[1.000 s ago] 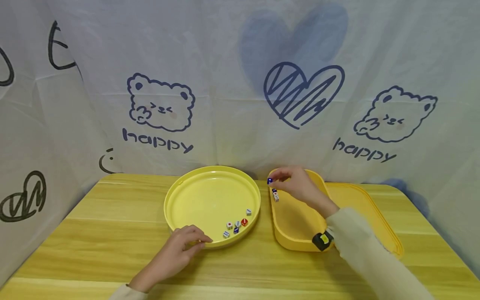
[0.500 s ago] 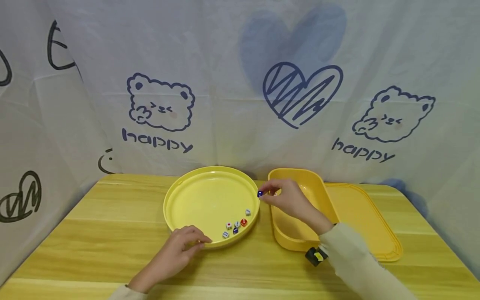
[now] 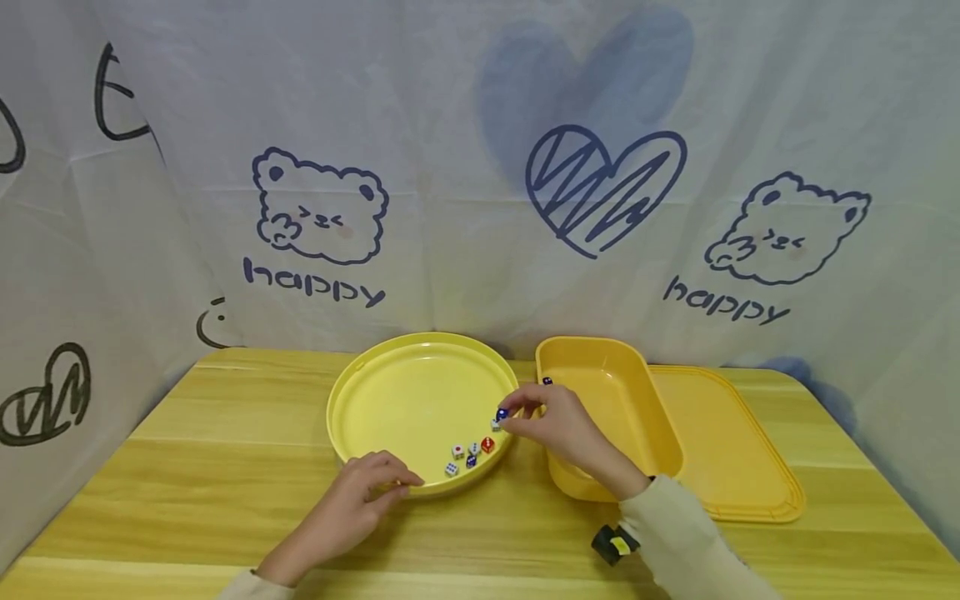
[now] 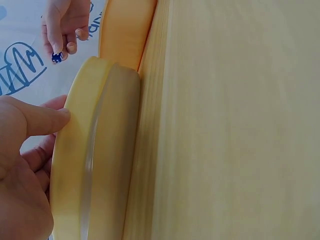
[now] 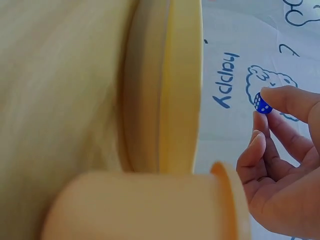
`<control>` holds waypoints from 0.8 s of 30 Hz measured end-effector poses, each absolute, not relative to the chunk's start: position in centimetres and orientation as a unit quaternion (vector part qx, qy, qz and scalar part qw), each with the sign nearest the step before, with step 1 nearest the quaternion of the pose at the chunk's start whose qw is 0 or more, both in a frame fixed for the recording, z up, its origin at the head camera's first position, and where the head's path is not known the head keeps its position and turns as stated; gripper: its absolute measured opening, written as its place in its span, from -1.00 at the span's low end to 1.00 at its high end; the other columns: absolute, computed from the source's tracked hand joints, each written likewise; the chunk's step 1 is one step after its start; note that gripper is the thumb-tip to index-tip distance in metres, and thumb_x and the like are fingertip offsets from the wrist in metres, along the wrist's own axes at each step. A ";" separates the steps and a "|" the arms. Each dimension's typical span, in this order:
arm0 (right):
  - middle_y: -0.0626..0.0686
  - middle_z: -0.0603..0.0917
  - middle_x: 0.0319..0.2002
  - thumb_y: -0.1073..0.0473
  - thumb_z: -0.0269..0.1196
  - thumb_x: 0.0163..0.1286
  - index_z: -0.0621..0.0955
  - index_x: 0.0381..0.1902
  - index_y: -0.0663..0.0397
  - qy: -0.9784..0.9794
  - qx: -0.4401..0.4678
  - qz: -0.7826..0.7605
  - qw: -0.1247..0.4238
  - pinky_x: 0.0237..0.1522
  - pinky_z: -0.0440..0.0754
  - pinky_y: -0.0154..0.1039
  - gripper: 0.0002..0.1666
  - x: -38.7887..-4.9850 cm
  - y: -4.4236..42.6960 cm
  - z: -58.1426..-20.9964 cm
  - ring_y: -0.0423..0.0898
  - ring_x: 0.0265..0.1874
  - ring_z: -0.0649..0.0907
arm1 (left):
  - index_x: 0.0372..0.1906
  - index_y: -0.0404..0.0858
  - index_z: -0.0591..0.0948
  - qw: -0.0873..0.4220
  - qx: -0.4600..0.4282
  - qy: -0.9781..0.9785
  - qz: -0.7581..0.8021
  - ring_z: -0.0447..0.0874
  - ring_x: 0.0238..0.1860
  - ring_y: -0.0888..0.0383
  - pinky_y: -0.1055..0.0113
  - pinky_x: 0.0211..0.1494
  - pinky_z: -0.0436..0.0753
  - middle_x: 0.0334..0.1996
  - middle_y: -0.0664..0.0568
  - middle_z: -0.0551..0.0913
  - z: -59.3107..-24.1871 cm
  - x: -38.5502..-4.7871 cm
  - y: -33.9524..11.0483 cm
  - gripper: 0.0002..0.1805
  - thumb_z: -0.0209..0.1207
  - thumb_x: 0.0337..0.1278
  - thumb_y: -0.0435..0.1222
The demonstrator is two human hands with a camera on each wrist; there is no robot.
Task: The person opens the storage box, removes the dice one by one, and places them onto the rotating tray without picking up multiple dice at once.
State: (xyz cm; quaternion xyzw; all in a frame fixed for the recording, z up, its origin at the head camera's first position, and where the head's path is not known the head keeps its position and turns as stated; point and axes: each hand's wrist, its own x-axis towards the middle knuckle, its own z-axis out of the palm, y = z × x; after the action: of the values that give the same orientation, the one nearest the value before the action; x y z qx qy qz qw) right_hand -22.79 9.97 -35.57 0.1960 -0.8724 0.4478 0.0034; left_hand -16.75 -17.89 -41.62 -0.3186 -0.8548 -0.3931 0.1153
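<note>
My right hand [image 3: 551, 425] pinches a blue die [image 5: 261, 103] between thumb and fingertips, over the right side of a round yellow tray [image 3: 405, 392]. Just beneath that die, partly covered, is a white die [image 3: 496, 426] in the tray. More dice lie near the tray's front right: a red die [image 3: 488, 445], another blue die [image 3: 471, 461] and several white ones. At the tray's near rim my left hand [image 3: 352, 504] grips the edge, the thumb [image 4: 47, 120] outside and the fingers behind it. A further blue die [image 3: 547, 381] sits inside the orange-yellow box's left wall.
The deep orange-yellow box [image 3: 618, 392] stands right of the tray, a narrow gap between them. A flat lid [image 3: 738, 450] of the same colour lies on the wooden table [image 3: 187, 467] right of the box. A printed cloth [image 3: 450, 167] hangs behind.
My right hand has carried the blue die from over the box's left rim leftward and toward me, to above the tray. My left hand has stayed on the tray's rim.
</note>
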 end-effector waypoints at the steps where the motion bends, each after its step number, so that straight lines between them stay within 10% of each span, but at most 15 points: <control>1: -0.10 0.65 -0.37 0.24 0.39 0.20 0.70 -0.28 0.12 -0.874 0.193 0.446 0.002 -0.28 0.49 -0.25 -0.88 -22.7 9.9 -35.7 -0.12 -0.34 0.53 | -0.21 -0.13 0.71 0.116 -0.318 -0.855 -0.392 0.56 -0.23 0.24 0.24 -0.13 0.53 -0.29 0.23 0.64 -41.7 -16.7 -17.9 -0.77 0.27 0.09 -0.49; 24: -0.12 0.61 -0.47 0.31 0.42 0.11 0.68 -0.35 0.13 -0.896 0.244 0.365 -0.060 -0.35 0.53 -0.34 -0.87 -23.5 7.2 -35.5 -0.21 -0.44 0.53 | -0.21 -0.13 0.71 0.132 -0.325 -0.851 -0.390 0.57 -0.23 0.24 0.24 -0.13 0.52 -0.29 0.23 0.65 -42.1 -16.8 -17.8 -0.76 0.27 0.08 -0.50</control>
State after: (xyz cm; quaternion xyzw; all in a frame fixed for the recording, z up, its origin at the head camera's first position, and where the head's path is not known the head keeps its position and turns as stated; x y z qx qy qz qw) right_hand -23.47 7.21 -35.53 0.2444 -0.8962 0.3654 -0.0595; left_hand -16.75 -17.81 -42.06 -0.3249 -0.8513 -0.3903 0.1321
